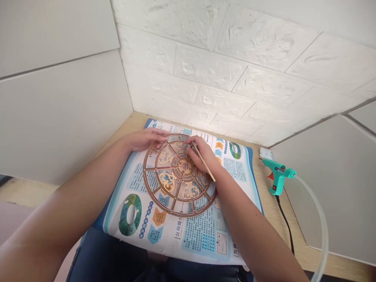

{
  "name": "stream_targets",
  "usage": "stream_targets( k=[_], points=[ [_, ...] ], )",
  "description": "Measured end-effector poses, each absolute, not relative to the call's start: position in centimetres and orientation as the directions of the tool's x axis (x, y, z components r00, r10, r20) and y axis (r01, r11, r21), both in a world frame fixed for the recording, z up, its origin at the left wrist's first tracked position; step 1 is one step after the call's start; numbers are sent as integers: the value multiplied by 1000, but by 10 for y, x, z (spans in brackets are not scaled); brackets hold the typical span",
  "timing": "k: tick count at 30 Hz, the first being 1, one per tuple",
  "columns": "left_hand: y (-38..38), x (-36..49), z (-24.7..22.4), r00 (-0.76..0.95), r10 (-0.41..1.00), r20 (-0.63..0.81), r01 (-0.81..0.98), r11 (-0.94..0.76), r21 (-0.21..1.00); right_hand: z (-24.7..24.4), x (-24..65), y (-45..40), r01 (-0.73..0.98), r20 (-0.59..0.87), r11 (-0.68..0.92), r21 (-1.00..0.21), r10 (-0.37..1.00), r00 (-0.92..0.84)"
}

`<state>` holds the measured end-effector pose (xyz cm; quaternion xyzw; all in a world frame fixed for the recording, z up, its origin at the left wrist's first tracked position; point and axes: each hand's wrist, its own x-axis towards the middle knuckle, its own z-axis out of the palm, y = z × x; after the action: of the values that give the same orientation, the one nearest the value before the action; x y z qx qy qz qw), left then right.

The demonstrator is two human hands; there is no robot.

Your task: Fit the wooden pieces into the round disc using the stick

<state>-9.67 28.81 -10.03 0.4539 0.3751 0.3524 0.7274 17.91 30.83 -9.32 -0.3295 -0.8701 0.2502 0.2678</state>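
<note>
While the left hand (pixel 146 140) lies flat, the right grip (pixel 199 152) pinches a stick (pixel 207 166).

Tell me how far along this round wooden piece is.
Done: the fretwork wooden wheel is in one piece, with gold scrollwork panels in its segments. In hand: the right hand holds a thin wooden stick over it, the left hand resting on its rim. Remaining: the teal hot glue gun lies untouched beside the printed sheet.

Wooden disc (pixel 176 175): brown, gold scrollwork. Glue gun (pixel 278 176): teal, orange trigger. Poster (pixel 194 243): blue-white.
</note>
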Motion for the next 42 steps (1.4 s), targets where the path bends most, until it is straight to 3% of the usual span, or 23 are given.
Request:
stream_targets(
  k=[6, 15, 22, 29, 42],
  points=[
    [289, -98, -104, 454, 857, -243, -174, 352, 920, -95, 177, 304, 412, 337, 756, -509, 615, -713],
    [289, -98, -104, 457, 845, -279, -205, 405, 891, -103, 176, 304, 353, 439, 786, -508, 589, -679],
    [290, -97, -106, 430, 860, -275, -217, 394, 893, -103, 173, 300, 388, 389, 748, -538, 629, -673],
    [287, -94, -101, 459, 856, -239, -193, 359, 913, -96, 168, 297, 384, 372, 802, -458, 565, -737],
    [286, -94, -101, 480, 845, -235, -126, 331, 935, -96, 166, 294, 421, 345, 716, -557, 661, -667]
  ],
)
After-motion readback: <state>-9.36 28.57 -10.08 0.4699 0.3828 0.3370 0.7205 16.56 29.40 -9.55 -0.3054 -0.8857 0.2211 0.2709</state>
